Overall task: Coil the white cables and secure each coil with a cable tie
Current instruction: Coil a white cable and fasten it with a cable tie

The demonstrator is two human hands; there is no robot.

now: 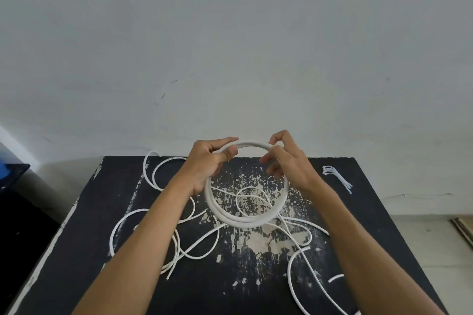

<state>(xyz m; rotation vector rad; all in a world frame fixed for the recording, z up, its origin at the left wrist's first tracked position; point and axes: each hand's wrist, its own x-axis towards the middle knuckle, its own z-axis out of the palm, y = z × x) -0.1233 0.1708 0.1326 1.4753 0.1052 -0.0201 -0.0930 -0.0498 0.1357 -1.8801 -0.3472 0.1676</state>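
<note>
Coiling step, head view. A multi-turn coil of white cable is held up over the middle of the dark, paint-worn desk, towards its far edge. The left hand grips the coil's upper-left arc, fingers curled over the turns and thumb pressed along them. The right hand pinches the upper-right arc between thumb and forefinger, its remaining fingers loosely curled inside the ring. Loose white cables sprawl across the desk below and to both sides of the coil, some trailing to the near edge; whether any strand still runs into the coil cannot be told. A small bundle of white cable ties lies near the far right corner, untouched and well apart from both hands. Judged stage: the coil is formed or nearly so, and not yet tied. The next move probably calls for one hand to keep the turns clamped together while the other reaches for a tie; slackening the grip risks the turns springing apart.
</note>
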